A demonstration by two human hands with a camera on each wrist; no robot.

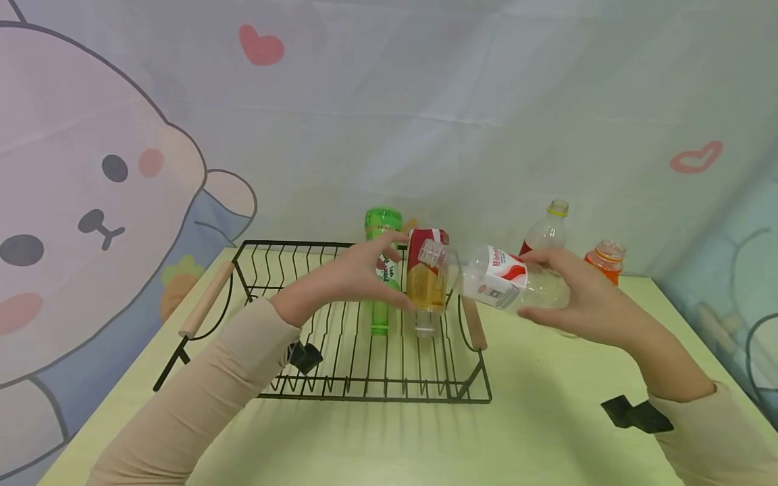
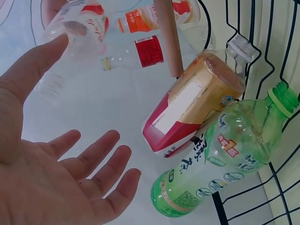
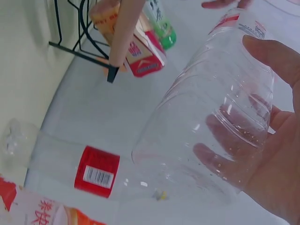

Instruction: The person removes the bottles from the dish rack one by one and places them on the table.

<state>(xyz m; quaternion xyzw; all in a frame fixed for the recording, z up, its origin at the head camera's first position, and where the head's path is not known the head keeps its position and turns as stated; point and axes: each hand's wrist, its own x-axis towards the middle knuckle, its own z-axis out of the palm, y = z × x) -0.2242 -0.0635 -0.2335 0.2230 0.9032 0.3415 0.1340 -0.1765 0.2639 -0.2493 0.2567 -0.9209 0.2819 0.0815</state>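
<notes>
A clear plastic bottle (image 1: 506, 278) with a white and red label is held in the air by my right hand (image 1: 586, 300). It lies nearly level, its neck pointing left over the rack's right end. Seen in the right wrist view, the fingers wrap around the lower body of the clear bottle (image 3: 220, 98). My left hand (image 1: 365, 273) is spread beside that bottle's neck, thumb and fingers apart; the left wrist view shows nothing in its palm. Just beyond it, a green bottle (image 2: 220, 154) and a red-and-gold labelled bottle (image 2: 192, 103) lean neck down in the black wire rack (image 1: 365, 398).
Wooden handles (image 1: 208, 300) mark the rack's two ends. At the back right of the pale table (image 1: 547, 418) stand a clear bottle with a yellow neck ring (image 1: 547, 233) and an orange-labelled bottle (image 1: 608, 260). A printed cloth (image 1: 389, 121) hangs behind.
</notes>
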